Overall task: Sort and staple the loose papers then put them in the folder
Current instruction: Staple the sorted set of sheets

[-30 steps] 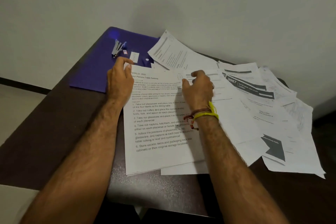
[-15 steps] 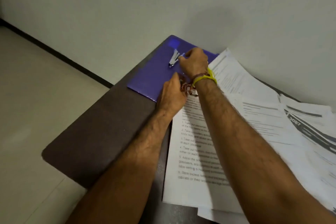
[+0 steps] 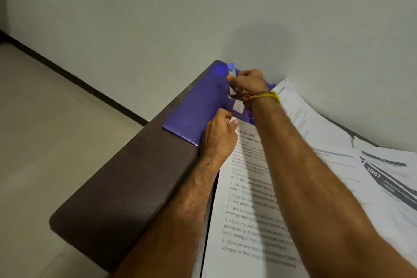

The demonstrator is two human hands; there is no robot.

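Nearest us, the printed instruction sheet (image 3: 248,210) lies on top of the loose papers (image 3: 372,178), its long left edge running just inside the desk (image 3: 126,189) edge. The papers fan out to the right and run off the view. To the left of the sheet we have a bare strip of dark brown desk ending in a rounded near corner.

Our left hand (image 3: 220,135) pinches the sheet's top left corner, right where it meets the purple folder (image 3: 198,110). The folder lies flat along the desk's far left edge, its far corner against the wall (image 3: 203,18). Farther on, our right hand (image 3: 247,80), with a yellow band (image 3: 267,96) at the wrist, grips the stapler (image 3: 231,69) above the folder.

Beyond the desk lie pale floor (image 3: 56,119) and a dark skirting line (image 3: 74,81).
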